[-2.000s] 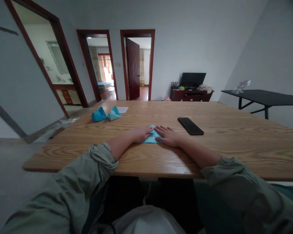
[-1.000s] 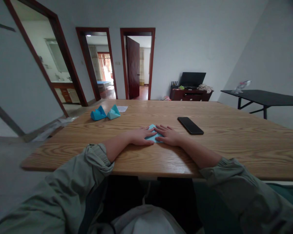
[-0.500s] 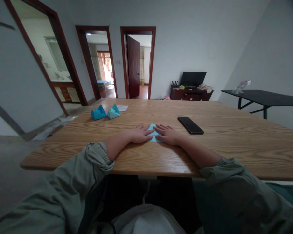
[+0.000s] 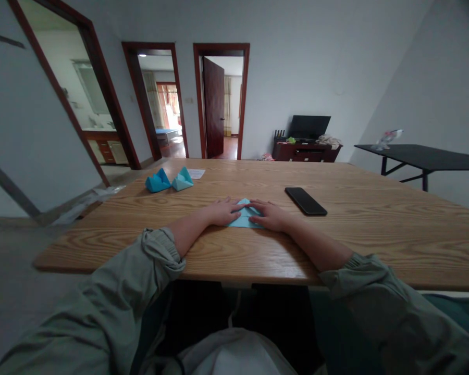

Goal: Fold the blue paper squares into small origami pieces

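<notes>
A light blue sheet of folded paper [image 4: 244, 222] lies flat on the wooden table in front of me, with a pointed top and a straight lower edge. My left hand [image 4: 222, 212] rests on its left side, fingers stretched out toward the middle. From the right, my right hand [image 4: 272, 215] presses on the paper with fingers extended, its fingertips close to those of the left. Both hands cover parts of the sheet's sides. Farther off to the left stand two folded paper boats, a darker blue one [image 4: 158, 180] and a paler one [image 4: 183, 179].
A black smartphone [image 4: 305, 201] lies to the right of my hands. A small white printed paper [image 4: 196, 174] is behind the paper boats. The wooden table's [image 4: 250, 260] front edge runs close to my body. A black folding table [image 4: 422, 156] stands beyond at the right.
My left hand has shifted slightly up and away from the lower edge, so more of the folded paper shows. The right hand's fingers have bent a little toward the paper's top.
</notes>
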The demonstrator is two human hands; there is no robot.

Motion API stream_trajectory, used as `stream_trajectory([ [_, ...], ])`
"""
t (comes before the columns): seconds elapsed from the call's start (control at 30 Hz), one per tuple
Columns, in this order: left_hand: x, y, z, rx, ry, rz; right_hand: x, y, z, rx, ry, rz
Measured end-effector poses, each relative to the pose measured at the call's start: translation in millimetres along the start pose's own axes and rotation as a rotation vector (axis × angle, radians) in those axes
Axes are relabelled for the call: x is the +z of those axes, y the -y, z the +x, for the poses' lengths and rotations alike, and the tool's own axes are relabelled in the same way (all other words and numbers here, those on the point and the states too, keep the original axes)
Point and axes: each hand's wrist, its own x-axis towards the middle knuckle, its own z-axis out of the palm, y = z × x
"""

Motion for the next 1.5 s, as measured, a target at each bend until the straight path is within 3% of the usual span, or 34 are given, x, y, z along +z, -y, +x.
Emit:
stream_trajectory([
  [0.3, -5.9, 2.8, -3.0, 0.035, 0.03, -0.02, -0.4, -3.0, 2.6, 0.002, -0.044, 0.044],
  [0.67, -3.4, -28.7, -15.3, 0.099, 0.022, 0.041, 9.3, -3.7, 9.0, 0.085, 0.07, -0.104],
  [1.07, -0.3, -22.5, -8.6, 0.117, 0.039, 0.038, 8.5, -16.1, 36.4, 0.11, 0.103, -0.129],
  [1.5, -9.5, -22.5, -12.3, 0.1, 0.067, 0.011, 3.3, -19.0, 27.6, 0.134, 0.106, -0.06],
])
